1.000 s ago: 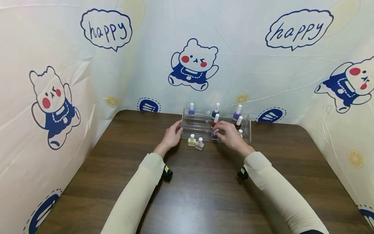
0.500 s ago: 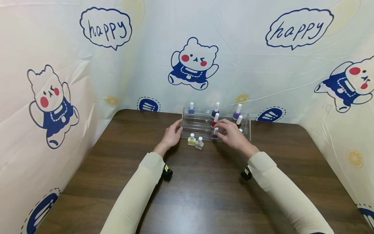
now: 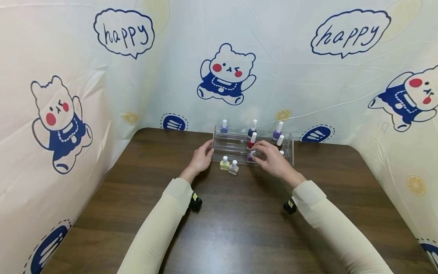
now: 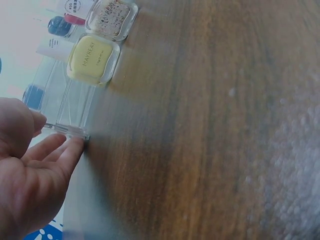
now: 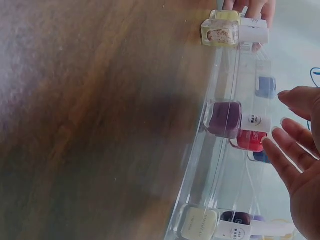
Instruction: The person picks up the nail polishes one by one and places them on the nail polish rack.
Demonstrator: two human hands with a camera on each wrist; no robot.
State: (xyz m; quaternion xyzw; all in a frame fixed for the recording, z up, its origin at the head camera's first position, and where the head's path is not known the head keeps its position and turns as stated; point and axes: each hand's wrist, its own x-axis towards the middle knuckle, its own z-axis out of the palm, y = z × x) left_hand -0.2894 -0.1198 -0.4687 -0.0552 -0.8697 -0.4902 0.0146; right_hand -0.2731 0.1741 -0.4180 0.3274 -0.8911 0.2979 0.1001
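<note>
Standing in clear rack (image 3: 227,144), purple bottle (image 5: 225,120) just left of right hand (image 3: 272,159).

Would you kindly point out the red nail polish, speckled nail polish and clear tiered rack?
Red nail polish (image 5: 251,140): right wrist view, bottle body.
Speckled nail polish (image 4: 111,20): left wrist view, bottle body.
Clear tiered rack (image 3: 230,145): head view, its middle tier.

At the right end of the clear rack (image 3: 230,144), the right hand (image 3: 273,160) hides most of the cream bottle (image 5: 199,222) from my head camera. At the rack's left end, my left wrist view cuts off the left hand (image 4: 30,170). Mid-rack, I find the purple bottle's (image 5: 225,119) cap print too small to read.
</note>
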